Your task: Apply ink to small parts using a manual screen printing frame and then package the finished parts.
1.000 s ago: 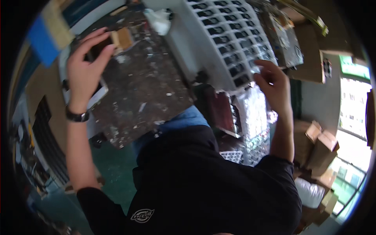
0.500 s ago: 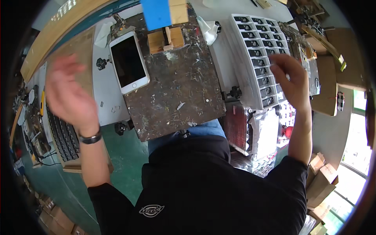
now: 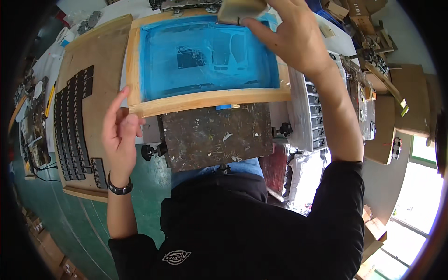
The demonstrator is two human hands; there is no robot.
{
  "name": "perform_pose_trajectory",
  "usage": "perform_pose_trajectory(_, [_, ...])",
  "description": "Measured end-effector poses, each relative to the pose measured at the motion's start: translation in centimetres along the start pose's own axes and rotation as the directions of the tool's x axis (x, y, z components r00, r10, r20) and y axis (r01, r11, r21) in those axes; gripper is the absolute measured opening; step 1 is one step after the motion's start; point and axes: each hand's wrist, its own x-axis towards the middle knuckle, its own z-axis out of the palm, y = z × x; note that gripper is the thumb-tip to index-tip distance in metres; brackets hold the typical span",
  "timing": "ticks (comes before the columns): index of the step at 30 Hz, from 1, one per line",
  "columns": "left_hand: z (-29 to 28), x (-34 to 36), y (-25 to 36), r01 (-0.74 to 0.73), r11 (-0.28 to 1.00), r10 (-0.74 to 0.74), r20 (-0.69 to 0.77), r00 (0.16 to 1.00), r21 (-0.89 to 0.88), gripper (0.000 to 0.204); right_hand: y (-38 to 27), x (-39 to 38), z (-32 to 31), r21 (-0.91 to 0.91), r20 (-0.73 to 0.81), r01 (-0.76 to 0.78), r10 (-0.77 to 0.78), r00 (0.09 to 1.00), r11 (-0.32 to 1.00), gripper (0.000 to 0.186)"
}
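Observation:
A wooden-framed printing screen (image 3: pixel 205 99) with blue mesh lies over the stained dark work board. Pale phone-sized outlines and a dark patch show on its mesh. My left hand (image 3: pixel 122 142) is at the frame's near left corner, index finger stretched up along its side and the thumb apart. It looks to touch the wood; some fingertips are hidden. My right hand (image 3: pixel 301 39) grips a squeegee (image 3: pixel 240 10) with a tan body over the far right part of the screen. The dark board (image 3: pixel 210 140) shows only along its near part. Whatever lies beneath the screen is hidden.
On the left, a brown board (image 3: pixel 105 126) carries rows of small black pieces (image 3: pixel 70 135). A white compartment tray (image 3: pixel 317 121) with black parts stands to the right, partly behind my forearm. Black clamp knobs (image 3: pixel 148 152) stick out beside the work board. Cardboard boxes (image 3: pixel 410 91) stand far right.
The screen has come down over the work board, covering the phone and wooden block. My right hand has moved from the tray to the squeegee; my left hand has moved to the frame's corner.

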Motion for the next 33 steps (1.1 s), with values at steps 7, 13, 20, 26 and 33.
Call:
perform_pose_trajectory(7, [-0.1, 0.0, -0.4, 0.052, 0.994, -0.052, 0.01, 0.999, -0.093, 0.051, -2.7, -2.9, 0.1, 0.008, -0.022, 0.349, -0.349, 0.937, 0.937, 0.03])
perform_pose_trajectory(13, [0.0, 0.0, 0.1, 0.02, 0.997, -0.017, 0.041, 0.999, -0.076, 0.054, -3.3, -4.7, -1.8, 0.17, 0.146, 0.202, -0.227, 0.963, 0.965, 0.034])
perform_pose_trajectory(20, [-4.9, -4.5, -0.4, -0.135, 0.972, 0.15, -0.068, 0.986, 0.194, 0.043, 1.5, 1.3, -1.6, -0.158, 0.009, 0.048, -0.047, 0.999, 0.986, 0.045])
perform_pose_trajectory(26, [-11.6, -8.9, -2.0, 0.261, 0.432, 0.021, -0.299, 0.954, 0.863, 0.04, 7.7, -0.7, -6.2, 0.156, -0.113, -0.136, 0.154, 0.982, 0.978, 0.042])
perform_pose_trajectory(33, [-14.0, -11.1, -5.0, 0.151, 0.339, 0.068, -0.184, 0.981, 0.929, 0.037, 11.8, -6.6, -5.6, 0.411, 0.144, -0.335, 0.302, 0.942, 0.848, 0.039])
